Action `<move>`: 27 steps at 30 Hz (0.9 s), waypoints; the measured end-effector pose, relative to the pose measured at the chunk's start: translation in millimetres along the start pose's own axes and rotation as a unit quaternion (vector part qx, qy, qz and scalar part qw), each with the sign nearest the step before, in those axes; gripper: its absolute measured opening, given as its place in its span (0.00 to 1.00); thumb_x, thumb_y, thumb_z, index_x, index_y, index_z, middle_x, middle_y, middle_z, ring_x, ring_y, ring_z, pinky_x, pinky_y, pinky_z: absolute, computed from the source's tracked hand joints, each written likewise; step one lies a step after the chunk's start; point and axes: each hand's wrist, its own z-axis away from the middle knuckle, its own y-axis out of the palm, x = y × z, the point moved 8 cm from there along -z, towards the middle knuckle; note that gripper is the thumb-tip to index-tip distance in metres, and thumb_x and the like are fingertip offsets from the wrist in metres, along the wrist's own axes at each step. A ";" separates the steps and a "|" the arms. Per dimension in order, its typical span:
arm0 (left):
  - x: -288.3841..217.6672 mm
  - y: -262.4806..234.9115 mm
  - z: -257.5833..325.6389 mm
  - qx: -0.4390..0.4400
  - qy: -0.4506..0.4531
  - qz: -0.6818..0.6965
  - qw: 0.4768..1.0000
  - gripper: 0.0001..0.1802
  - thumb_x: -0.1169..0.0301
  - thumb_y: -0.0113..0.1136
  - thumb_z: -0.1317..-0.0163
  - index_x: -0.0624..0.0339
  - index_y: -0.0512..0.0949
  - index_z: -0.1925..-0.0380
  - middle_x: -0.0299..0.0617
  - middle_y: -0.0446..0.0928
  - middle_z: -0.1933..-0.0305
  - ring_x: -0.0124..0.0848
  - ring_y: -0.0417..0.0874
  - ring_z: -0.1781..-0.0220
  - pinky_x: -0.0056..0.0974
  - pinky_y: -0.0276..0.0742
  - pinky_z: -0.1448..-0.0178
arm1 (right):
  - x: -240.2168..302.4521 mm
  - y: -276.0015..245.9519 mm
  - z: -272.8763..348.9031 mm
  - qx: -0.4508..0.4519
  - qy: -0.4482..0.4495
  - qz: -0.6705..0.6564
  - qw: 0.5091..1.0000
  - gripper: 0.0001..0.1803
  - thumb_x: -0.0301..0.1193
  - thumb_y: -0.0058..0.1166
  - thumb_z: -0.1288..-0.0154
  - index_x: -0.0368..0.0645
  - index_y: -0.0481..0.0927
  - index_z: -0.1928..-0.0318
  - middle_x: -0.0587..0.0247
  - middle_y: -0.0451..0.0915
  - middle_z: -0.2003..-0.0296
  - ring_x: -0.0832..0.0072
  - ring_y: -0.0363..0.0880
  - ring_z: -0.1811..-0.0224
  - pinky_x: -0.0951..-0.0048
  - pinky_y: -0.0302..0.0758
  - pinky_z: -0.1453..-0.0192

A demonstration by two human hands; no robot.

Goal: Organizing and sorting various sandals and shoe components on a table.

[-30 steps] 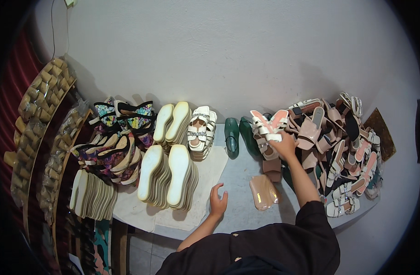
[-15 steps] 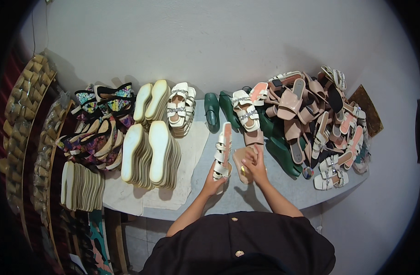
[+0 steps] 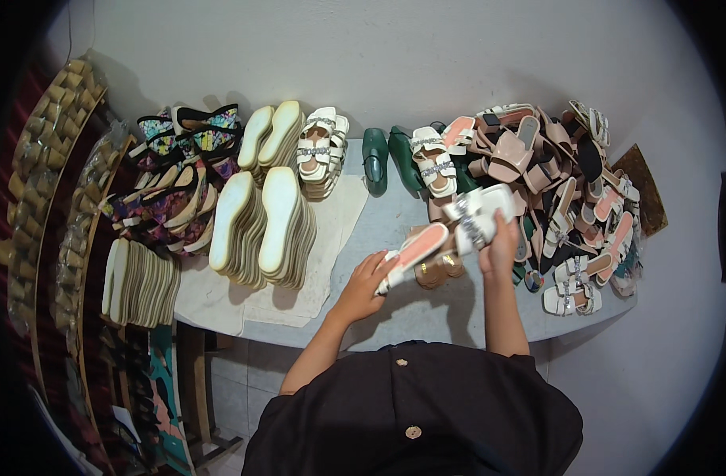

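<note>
My left hand [image 3: 361,287] is closed around a white sandal with a pink insole [image 3: 421,247], tilted with one end pointing up and right. In my right hand [image 3: 500,244] is another white sandal with jewelled straps [image 3: 475,216], slightly blurred, held above the table near the first one. The two sandals come close together at their near ends. Below them on the table lies a tan sandal with a gold mark [image 3: 432,274], partly covered. Just beyond stands a pair of white jewelled sandals [image 3: 434,165].
A heap of pink and white sandals [image 3: 537,159] fills the table's right side. Green shoes [image 3: 375,163] stand at the back. On the left are stacked pale soles [image 3: 240,226], stacked white sandals [image 3: 325,147] and floral wedges [image 3: 180,194]. Racks of heels [image 3: 53,151] stand far left.
My right hand has left the tan sandal and now holds up a white jewelled sandal, farther right. The left-hand sandal has tipped from upright toward the right. The view has shifted slightly.
</note>
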 end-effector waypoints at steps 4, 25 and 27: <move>43.5 18.9 28.9 -0.066 -0.171 0.448 0.875 0.35 0.78 0.55 0.51 0.60 0.59 0.39 0.49 0.64 0.41 0.40 0.66 0.39 0.41 0.61 0.37 | 56.0 13.4 -2.2 0.060 -0.089 -0.046 0.993 0.18 0.30 0.42 0.32 0.38 0.63 0.44 0.57 0.73 0.52 0.70 0.74 0.51 0.70 0.73 0.48; 11.1 13.5 10.9 -0.073 -0.151 0.691 0.703 0.42 0.39 0.33 0.40 0.57 0.47 0.34 0.45 0.55 0.34 0.36 0.60 0.34 0.40 0.59 0.35 | -43.1 119.2 70.4 0.388 -0.193 0.435 0.789 0.27 0.31 0.45 0.39 0.41 0.59 0.38 0.49 0.53 0.38 0.59 0.54 0.37 0.66 0.51 0.35; 13.3 15.6 9.1 -0.101 -0.135 0.719 0.675 0.38 0.47 0.44 0.37 0.58 0.48 0.35 0.45 0.58 0.35 0.35 0.62 0.36 0.39 0.60 0.35 | -54.6 113.4 59.0 0.369 -0.129 0.283 0.876 0.29 0.29 0.45 0.40 0.41 0.57 0.37 0.50 0.54 0.38 0.60 0.52 0.35 0.66 0.49 0.33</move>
